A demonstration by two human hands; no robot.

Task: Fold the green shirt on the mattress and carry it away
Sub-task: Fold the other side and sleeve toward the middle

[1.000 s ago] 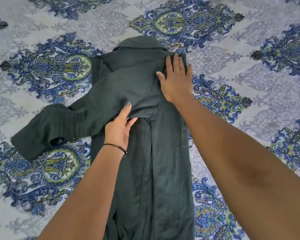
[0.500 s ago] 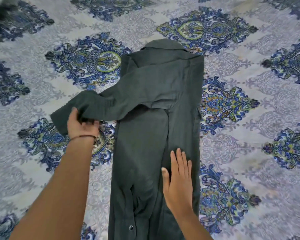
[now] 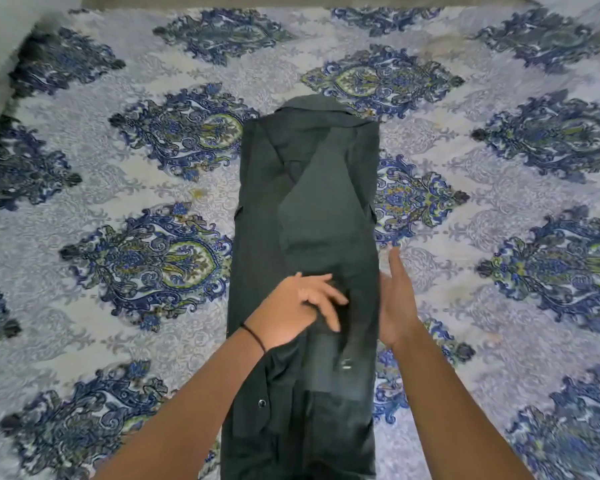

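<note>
Green shirt [image 3: 305,209] lies as a long narrow strip on the mattress [image 3: 118,188], a sleeve folded in on top, and both long edges are fairly straight. Left grip [image 3: 291,310] rests on the cloth about midway, fingers loose and spread, clutching nothing. Right grip [image 3: 397,306] stands edge-on just beside it at the shirt's right edge, fingers straight, also released. Collar [image 3: 312,105] sits well beyond both grips. Lots of patterned sheet either side of them. Fabric looks matte, woven, a bit creased. Thin black bracelet [image 3: 255,337] on the left wrist.
</note>
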